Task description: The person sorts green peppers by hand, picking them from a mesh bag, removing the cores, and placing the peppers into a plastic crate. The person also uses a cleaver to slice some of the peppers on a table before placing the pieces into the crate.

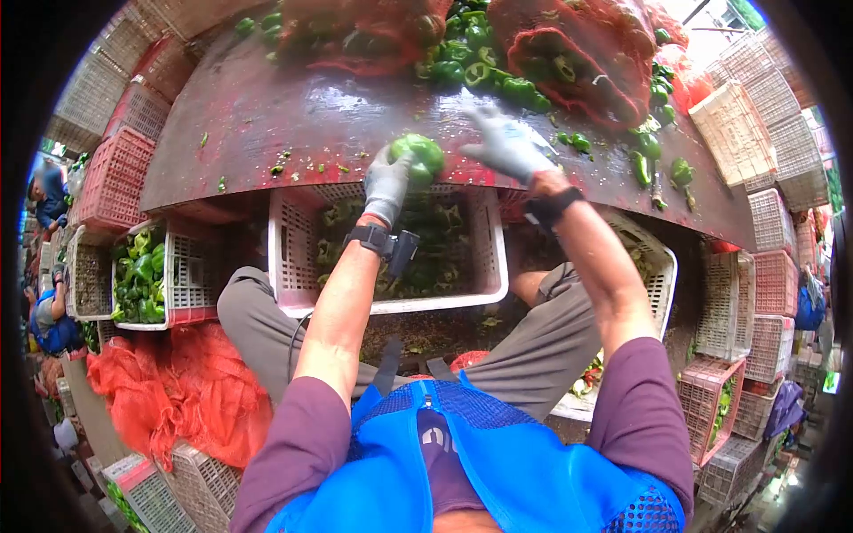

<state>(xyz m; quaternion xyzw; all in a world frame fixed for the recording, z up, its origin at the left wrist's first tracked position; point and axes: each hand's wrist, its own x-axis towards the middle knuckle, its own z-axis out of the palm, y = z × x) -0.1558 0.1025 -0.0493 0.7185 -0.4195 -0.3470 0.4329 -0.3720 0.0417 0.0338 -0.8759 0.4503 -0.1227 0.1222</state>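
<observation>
You grip a green pepper [422,156] with your left hand [386,188] at the near edge of the surface [293,120], your right hand [508,147] open above it; moving the pepper calls for steady fingers.

At 8 o'clock, a heap of red netting [182,386] is bunched beside grey trousers. Towards 9 o'clock, a person in dark blue [51,197] and a person in a blue vest [51,315] are seen at the edge. At 10 o'clock, a pink crate [114,173] is stacked among others. At 2 o'clock, a pale crate [734,133] is tilted. At 3 o'clock, pink crates [775,282] are stacked; at 4, purple cloth [786,409] is draped.
</observation>
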